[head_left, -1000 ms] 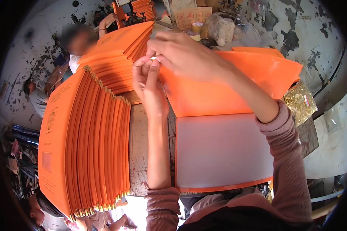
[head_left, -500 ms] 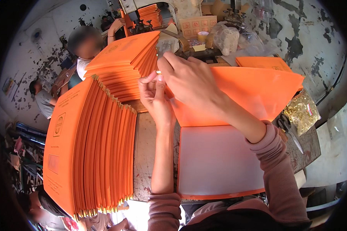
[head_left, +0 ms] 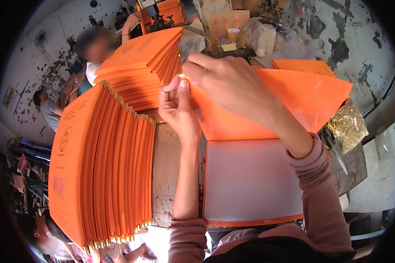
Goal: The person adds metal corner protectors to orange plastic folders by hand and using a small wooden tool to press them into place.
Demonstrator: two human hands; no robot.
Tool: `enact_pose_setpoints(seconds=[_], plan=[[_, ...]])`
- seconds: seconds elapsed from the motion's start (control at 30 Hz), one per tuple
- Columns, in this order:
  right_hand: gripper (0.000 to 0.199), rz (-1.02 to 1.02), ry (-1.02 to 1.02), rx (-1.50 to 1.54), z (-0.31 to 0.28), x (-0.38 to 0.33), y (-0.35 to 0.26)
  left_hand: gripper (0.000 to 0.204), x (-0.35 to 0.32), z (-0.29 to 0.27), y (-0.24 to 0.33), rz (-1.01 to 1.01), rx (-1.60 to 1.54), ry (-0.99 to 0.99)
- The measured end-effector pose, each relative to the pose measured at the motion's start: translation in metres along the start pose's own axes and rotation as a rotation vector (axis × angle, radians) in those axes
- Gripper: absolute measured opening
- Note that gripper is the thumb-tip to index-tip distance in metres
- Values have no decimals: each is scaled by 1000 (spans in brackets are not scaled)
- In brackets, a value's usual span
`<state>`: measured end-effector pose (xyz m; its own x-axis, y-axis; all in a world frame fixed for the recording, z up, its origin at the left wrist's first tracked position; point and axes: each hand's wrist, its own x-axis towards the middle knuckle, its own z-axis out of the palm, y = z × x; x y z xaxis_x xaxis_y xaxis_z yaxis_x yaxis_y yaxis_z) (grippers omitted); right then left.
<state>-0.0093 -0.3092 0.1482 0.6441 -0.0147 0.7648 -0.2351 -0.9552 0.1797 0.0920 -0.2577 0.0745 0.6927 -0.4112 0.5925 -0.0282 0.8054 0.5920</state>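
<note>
An orange folder (head_left: 272,103) lies opened in front of me, its top cover raised and its pale lower inside (head_left: 252,182) facing up. At the raised cover's left corner, my left hand (head_left: 180,103) pinches a small gold metal corner piece (head_left: 183,76) between thumb and fingers. My right hand (head_left: 232,85) is closed at that same corner, its fingers curled on the cover edge, their tips partly hidden. Left of my forearm stands a thick stack of orange folders (head_left: 77,153) with gold corners.
A second pile of orange folders (head_left: 136,74) rises behind the first. To the right lie scissors (head_left: 333,149) and a clear bag of gold corner pieces (head_left: 349,125), with more folders (head_left: 303,65) behind. A co-worker (head_left: 96,44) is at the far left.
Both hands stay at the cover's corner. My right hand and forearm have shifted slightly right, and the gold corner piece shows more clearly. The view has tilted a little.
</note>
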Motion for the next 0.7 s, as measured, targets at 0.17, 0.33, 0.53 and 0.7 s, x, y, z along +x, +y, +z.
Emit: enact_pose_setpoints(seconds=[0.17, 0.33, 0.53, 0.7], plan=[[14, -47, 4, 118, -5, 5, 7, 7, -8, 8, -13, 101, -6, 90], [15, -61, -55, 214, -4, 8, 4, 8, -10, 10, -6, 114, 97, 81], [17, 32, -21, 134, -5, 2, 7, 12, -6, 5, -6, 90, 109, -27], [18, -9, -42, 186, -4, 2, 9, 22, -8, 9, -1, 113, 196, -46]])
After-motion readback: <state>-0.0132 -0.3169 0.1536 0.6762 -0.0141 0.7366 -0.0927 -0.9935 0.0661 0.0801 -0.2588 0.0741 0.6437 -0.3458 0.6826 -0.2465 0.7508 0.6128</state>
